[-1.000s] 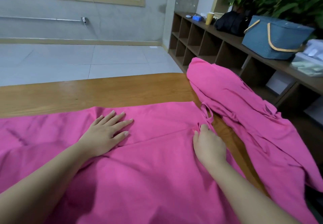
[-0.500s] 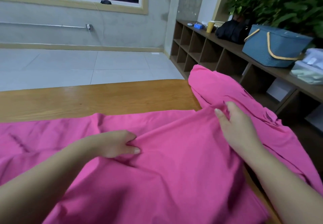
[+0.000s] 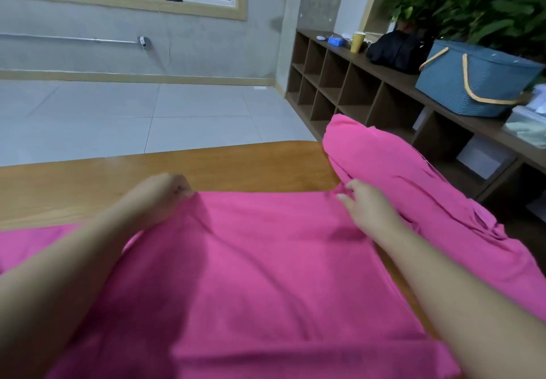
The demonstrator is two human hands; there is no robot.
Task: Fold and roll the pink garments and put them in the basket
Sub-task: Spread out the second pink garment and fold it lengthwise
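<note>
A person folds a pink garment [image 3: 266, 275] across a wooden table [image 3: 88, 177], the left hand [image 3: 165, 192] clenched on the cloth's far edge and the right hand [image 3: 366, 210] pinching the same edge near its far right corner, fingertips curled into the fabric. The cloth spreads from the near edge of the table up to both hands, with a flap trailing off to the left. A second pink garment [image 3: 413, 189] lies bunched just beside it on the right, draped over the table's side. The blue basket [image 3: 472, 80] with tan handles waits on the cubby shelf [image 3: 354, 83], well apart from the work. The fabric looks thin, soft and light (it sags and creases between the hands), so it should offer no stiffness of its own; hems and corners appear the surest places to take hold, with both hands keeping the edge taut.
</note>
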